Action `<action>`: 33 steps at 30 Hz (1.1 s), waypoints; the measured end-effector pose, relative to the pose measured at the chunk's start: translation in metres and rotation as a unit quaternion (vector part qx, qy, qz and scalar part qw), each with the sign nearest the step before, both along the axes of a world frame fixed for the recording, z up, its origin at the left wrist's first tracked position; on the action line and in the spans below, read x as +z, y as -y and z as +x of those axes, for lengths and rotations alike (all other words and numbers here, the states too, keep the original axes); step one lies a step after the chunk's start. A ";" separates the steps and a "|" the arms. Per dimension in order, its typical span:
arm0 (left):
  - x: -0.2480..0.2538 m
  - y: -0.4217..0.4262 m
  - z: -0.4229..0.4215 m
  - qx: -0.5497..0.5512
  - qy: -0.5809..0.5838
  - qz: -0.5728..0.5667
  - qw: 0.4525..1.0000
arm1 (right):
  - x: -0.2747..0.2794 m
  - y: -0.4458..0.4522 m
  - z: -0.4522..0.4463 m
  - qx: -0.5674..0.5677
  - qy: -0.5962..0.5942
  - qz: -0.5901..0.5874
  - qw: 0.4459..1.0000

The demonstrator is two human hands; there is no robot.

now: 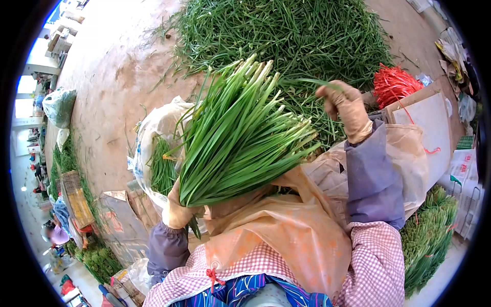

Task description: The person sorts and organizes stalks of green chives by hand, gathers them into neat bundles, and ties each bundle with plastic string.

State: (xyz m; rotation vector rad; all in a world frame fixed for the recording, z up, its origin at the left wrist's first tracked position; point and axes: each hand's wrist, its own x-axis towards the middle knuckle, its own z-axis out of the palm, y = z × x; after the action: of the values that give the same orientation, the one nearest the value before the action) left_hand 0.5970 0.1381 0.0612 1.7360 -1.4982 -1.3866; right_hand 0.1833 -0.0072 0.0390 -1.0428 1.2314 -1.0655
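Observation:
A large fanned bunch of garlic chives (235,148) lies across my lap, its pale cut ends pointing up and to the right. My left hand (177,209), in a tan glove, is closed round the leafy end at the lower left; the bunch hides part of its fingers. To the right of the bunch, my gloved right hand (349,110) is raised, fingers curled in a pinch. A single green chive leaf (318,82) stretches left from those fingers. Beneath both arms an orange-tinted plastic apron (286,220) covers my lap.
A big heap of loose chives (286,36) spreads over the surface ahead. Red plastic ties (396,87) lie at the right beside a board (427,133). A white bag (163,123) holding greens stands on the left. Stacked chive bundles (429,240) sit at lower right.

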 end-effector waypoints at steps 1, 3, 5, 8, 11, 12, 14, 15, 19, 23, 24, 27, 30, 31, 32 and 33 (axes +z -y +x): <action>0.006 0.002 -0.003 0.016 0.001 0.032 0.999 | 0.011 -0.001 0.007 0.082 -0.031 0.025 0.996; 0.011 0.005 -0.006 0.031 0.001 0.063 0.998 | 0.032 -0.005 0.031 0.192 -0.246 -0.016 0.950; 0.013 0.004 -0.008 0.036 0.000 0.061 0.997 | 0.024 -0.003 0.045 0.220 -0.387 -0.081 0.892; 0.012 0.000 -0.007 0.033 0.001 0.038 0.999 | -0.001 -0.005 0.048 0.199 -0.414 -0.155 0.875; 0.003 -0.003 0.000 0.011 0.003 0.012 1.000 | -0.009 -0.009 0.046 0.154 -0.419 -0.188 0.875; 0.004 -0.002 -0.001 0.012 0.005 0.017 1.000 | -0.014 -0.008 0.042 0.126 -0.409 -0.204 0.880; 0.007 0.001 -0.004 0.014 0.010 0.026 1.000 | -0.027 0.001 0.024 0.048 -0.341 -0.147 0.927; 0.002 0.000 -0.001 -0.005 0.009 0.020 1.000 | -0.033 0.007 0.010 -0.012 -0.275 -0.079 0.958; -0.006 -0.001 0.014 0.016 -0.023 0.098 0.995 | -0.066 0.008 -0.039 -0.132 -0.006 0.122 0.984; 0.006 0.002 0.011 0.071 -0.228 0.218 0.946 | -0.057 -0.019 0.041 0.078 0.241 0.205 0.946; 0.005 0.000 0.012 0.072 -0.272 0.225 0.933 | -0.109 -0.019 0.051 0.142 0.406 0.145 0.891; -0.001 -0.002 0.017 0.030 -0.391 0.250 0.885 | -0.062 0.006 0.078 0.119 0.451 0.034 0.884; -0.029 -0.008 0.034 -0.011 -0.539 0.272 0.797 | 0.029 0.014 0.085 -0.024 0.237 0.006 0.971; -0.025 -0.009 0.031 0.010 -0.538 0.277 0.796 | 0.032 0.019 0.073 -0.023 0.181 -0.016 0.983; -0.019 -0.009 0.024 0.030 -0.538 0.282 0.794 | 0.026 0.026 0.057 -0.051 0.235 -0.049 0.969; -0.016 -0.009 0.019 0.051 -0.539 0.287 0.790 | 0.019 0.034 0.037 -0.078 0.287 -0.082 0.951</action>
State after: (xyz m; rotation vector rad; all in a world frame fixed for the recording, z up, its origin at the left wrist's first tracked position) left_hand 0.6164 0.1474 0.0450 0.8414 -0.3408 -2.3206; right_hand 0.2198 -0.0409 0.0576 -0.6843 0.7663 -1.4858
